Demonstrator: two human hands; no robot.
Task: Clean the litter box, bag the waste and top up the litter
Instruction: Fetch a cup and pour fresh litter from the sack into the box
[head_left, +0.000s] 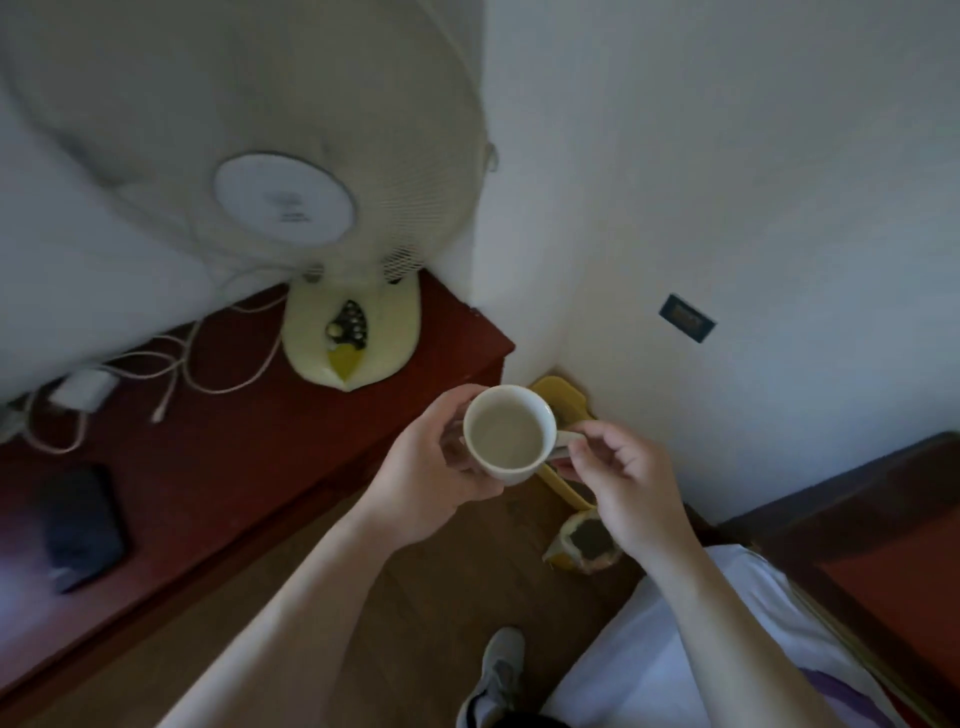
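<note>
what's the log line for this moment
left hand: grips cup body | right hand: pinches cup handle | cup: upright, hides part of yellow tray | open bag: on floor

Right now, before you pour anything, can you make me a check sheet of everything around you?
Surface: wooden floor; red-brown cabinet on the left.
Job's things: white cup, pale inside, contents cannot be told; yellow tray in the corner, partly hidden behind the cup; open bag on the floor near it.
Clutter: desk fan, white adapter and dark flat case on the cabinet.
Grips: left hand wraps the cup's body; right hand pinches its handle.
Cables: loose white cables on the cabinet beside the fan.
Surroundings: white walls, wall socket, dark wooden furniture on the right.
</note>
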